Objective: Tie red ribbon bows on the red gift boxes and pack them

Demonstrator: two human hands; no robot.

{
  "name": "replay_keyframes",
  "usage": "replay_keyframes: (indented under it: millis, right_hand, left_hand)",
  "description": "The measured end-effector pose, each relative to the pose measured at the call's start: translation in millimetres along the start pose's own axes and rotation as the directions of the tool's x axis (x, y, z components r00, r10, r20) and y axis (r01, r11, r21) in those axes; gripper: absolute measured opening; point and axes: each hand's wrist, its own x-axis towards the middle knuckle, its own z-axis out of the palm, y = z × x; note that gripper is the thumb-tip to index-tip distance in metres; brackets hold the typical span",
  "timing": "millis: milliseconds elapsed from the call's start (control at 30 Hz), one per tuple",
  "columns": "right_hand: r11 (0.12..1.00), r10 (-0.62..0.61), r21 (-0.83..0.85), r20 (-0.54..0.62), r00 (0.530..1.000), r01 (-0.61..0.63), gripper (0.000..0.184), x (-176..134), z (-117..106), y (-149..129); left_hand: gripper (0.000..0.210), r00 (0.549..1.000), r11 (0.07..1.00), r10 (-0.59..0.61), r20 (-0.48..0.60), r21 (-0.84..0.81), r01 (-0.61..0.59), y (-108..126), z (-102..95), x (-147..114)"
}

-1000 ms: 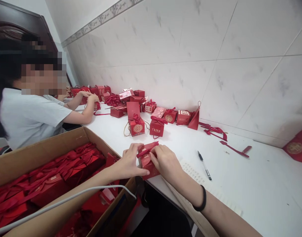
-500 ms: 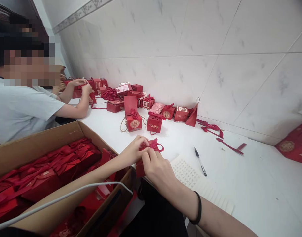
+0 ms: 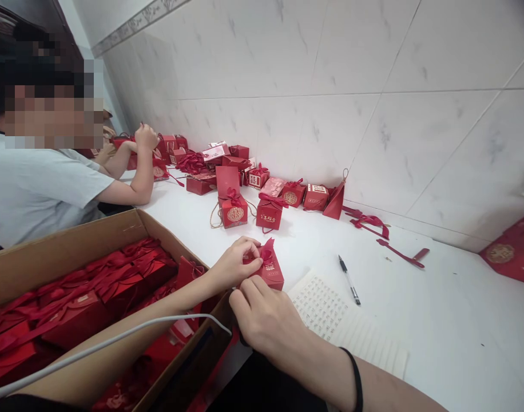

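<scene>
Small red box is on the white tbl nr its front edge, just past my R hand, w/ a dark red ribbon bow on top. My L hand is at the box's L side, thumb + forefinger pinched tight on the bow. My R hand is on the near side, fingers curled in; can't tell if they've got a ribbon end, b/c the back of the hand hides them. Black band on R wrist.

Notebook w/ writing just R of the box, pen beyond it. Big carton to my L, full of red boxes w/ ribbons; white cable crosses in front of L forearm. Two bowed boxes stand farther back, more along the tiled wall. Co-worker in pale sleeve far L, one hand raised.
</scene>
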Motion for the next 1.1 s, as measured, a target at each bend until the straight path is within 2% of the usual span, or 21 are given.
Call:
replay_keyframes:
  millis: [33,100,167,200,267,333,433,633,700,800,867,1000,1100]
  right_hand:
    - [0.996,0.013,0.082,0.025,1.0,-0.015,0.022,2.5,-1.8,8.4]
    - [0.957,0.126,0.256,0.049,0.991,-0.134,0.014,7.4,-3.0,34.1]
    - [0.887,0.301,0.356,0.039,0.953,-0.295,0.014,9.7,0.8,66.2]
    - [0.858,0.342,0.384,0.065,0.937,-0.34,0.017,9.2,4.5,81.9]
    - [0.797,0.311,0.481,0.191,0.931,-0.365,0.022,5.2,13.9,106.8]
    - [0.724,0.245,0.56,0.338,0.909,-0.403,0.025,-0.6,22.8,119.4]
    - [0.668,0.24,0.549,0.481,0.844,-0.503,0.021,-5.7,27.5,119.7]
    - [0.63,0.388,0.355,0.627,0.676,-0.69,0.008,3.1,10.5,112.0]
    - [0.622,0.409,0.312,0.653,0.638,-0.718,0.007,5.8,5.4,113.1]
    - [0.667,0.391,0.275,0.661,0.64,-0.692,0.007,7.4,-1.6,113.7]
    - [0.749,0.351,0.225,0.663,0.661,-0.623,0.009,7.8,-8.3,110.9]
    - [0.919,0.313,-0.015,0.634,0.707,-0.394,0.019,9.6,-26.8,94.9]
    - [0.961,0.276,-0.16,0.61,0.743,-0.226,0.018,11.8,-37.8,80.0]
  left_hand:
    - [0.008,1.0,1.0,0.018,0.001,-0.001,-0.018,-0.9,-0.2,-0.3]
    - [0.007,0.998,0.998,0.059,0.002,0.009,-0.059,-2.3,-1.0,-1.2]
    - [0.01,0.996,0.995,0.089,0.002,0.044,-0.089,-2.0,-2.4,-2.1]
    - [0.011,0.995,0.993,0.099,0.001,0.065,-0.099,-1.2,-3.3,-2.5]
    - [0.011,0.994,0.989,0.112,0.005,0.097,-0.112,0.8,-4.9,-3.0]
    - [0.009,0.993,0.987,0.115,0.018,0.108,-0.117,2.5,-5.9,-3.1]
    - [0.008,0.992,0.985,0.122,0.026,0.123,-0.125,3.6,-6.3,-3.2]
    - [0.01,0.991,0.984,0.134,0.027,0.118,-0.136,5.7,-6.5,-4.5]
    - [0.01,0.991,0.984,0.131,0.03,0.122,-0.133,6.0,-6.8,-4.5]
    - [0.008,0.991,0.983,0.128,0.034,0.127,-0.131,5.0,-7.0,-4.2]
    - [0.008,0.992,0.984,0.125,0.035,0.128,-0.128,4.2,-6.7,-4.0]
    - [0.011,0.993,0.984,0.109,0.047,0.135,-0.114,4.3,-5.9,-3.3]
    - [0.014,0.994,0.985,0.098,0.058,0.138,-0.105,5.8,-5.5,-2.1]
